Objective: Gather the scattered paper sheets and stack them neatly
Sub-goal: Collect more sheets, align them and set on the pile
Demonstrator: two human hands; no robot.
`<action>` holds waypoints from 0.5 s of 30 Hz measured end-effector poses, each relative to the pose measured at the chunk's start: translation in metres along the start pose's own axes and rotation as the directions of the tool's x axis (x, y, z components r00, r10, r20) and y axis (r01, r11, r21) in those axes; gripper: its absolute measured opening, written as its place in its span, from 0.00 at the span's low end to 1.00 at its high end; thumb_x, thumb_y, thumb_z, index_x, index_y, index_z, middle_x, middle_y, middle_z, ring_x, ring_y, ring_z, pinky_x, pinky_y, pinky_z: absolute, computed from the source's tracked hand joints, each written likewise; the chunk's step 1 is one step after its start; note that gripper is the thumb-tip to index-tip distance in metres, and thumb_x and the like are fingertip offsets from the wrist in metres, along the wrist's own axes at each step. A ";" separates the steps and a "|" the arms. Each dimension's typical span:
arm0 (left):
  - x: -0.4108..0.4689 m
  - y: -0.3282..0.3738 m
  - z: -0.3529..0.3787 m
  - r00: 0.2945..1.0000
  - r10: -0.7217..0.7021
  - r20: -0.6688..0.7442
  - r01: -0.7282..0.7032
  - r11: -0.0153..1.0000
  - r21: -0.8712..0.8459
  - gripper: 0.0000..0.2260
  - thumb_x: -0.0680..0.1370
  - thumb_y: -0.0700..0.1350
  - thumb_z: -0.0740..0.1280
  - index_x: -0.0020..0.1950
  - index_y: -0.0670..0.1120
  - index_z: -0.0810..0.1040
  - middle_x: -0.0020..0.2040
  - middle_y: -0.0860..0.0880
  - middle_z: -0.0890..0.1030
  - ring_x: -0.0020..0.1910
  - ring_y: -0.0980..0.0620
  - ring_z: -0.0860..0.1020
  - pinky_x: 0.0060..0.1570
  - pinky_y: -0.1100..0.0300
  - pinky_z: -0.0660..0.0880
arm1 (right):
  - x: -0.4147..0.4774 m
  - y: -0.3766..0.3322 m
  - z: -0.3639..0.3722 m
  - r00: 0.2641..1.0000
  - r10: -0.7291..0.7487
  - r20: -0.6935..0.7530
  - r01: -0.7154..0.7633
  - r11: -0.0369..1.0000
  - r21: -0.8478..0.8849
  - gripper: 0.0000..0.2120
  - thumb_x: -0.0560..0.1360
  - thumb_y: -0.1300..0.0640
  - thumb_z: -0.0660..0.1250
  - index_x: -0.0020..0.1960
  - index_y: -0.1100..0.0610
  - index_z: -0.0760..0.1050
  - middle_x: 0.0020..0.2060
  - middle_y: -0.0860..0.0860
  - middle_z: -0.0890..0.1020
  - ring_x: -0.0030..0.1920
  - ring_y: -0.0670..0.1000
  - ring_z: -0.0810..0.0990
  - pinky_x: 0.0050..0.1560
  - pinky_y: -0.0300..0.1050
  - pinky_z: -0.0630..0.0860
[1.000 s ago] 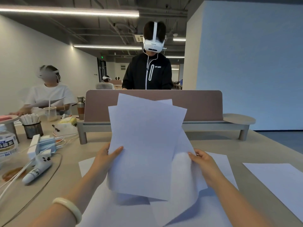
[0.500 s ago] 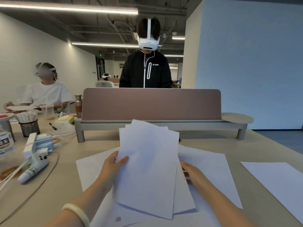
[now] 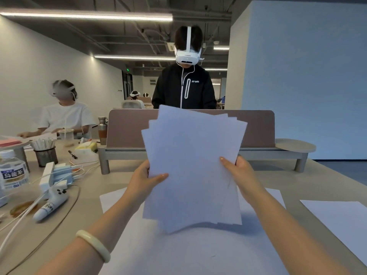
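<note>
I hold a bundle of several white paper sheets (image 3: 192, 167) upright above the table, their edges fanned and not aligned. My left hand (image 3: 145, 181) grips the bundle's left edge, thumb on the front. My right hand (image 3: 238, 173) grips its right edge. More white sheets (image 3: 178, 251) lie flat on the table under the bundle, overlapping. A single sheet (image 3: 339, 221) lies apart at the right, near the table edge.
A brown desk divider (image 3: 127, 132) on a grey shelf stands across the table behind the bundle. At the left lie cables, a white controller (image 3: 49, 205), a bottle (image 3: 12, 171) and a pen cup (image 3: 45, 153). A person stands behind the divider; another sits at far left.
The bundle dipped toward the table half a second ago and is now raised upright again. Both hands now grip its side edges, and the sheets are gathered closer together than one second ago.
</note>
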State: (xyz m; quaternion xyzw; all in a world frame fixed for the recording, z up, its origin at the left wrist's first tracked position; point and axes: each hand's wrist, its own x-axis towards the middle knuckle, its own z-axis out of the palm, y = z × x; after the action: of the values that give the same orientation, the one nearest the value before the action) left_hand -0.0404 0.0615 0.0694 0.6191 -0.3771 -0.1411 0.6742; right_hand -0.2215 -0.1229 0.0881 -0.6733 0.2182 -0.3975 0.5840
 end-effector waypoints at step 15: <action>-0.012 -0.018 0.034 0.995 -0.003 -0.097 0.007 0.999 0.043 0.14 0.78 0.44 0.64 0.63 0.51 0.68 0.55 0.54 0.77 0.53 0.51 0.78 0.48 0.56 0.76 | -0.013 0.016 0.019 0.964 0.041 -0.263 -0.054 0.998 -0.044 0.18 0.71 0.48 0.71 0.53 0.60 0.74 0.47 0.52 0.82 0.48 0.53 0.81 0.51 0.51 0.78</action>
State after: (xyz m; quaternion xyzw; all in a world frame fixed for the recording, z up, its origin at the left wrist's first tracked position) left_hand -0.0669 0.0412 0.0468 0.6408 -0.3454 -0.1042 0.6777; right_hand -0.2115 -0.1048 0.0689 -0.6241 0.3192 -0.4632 0.5422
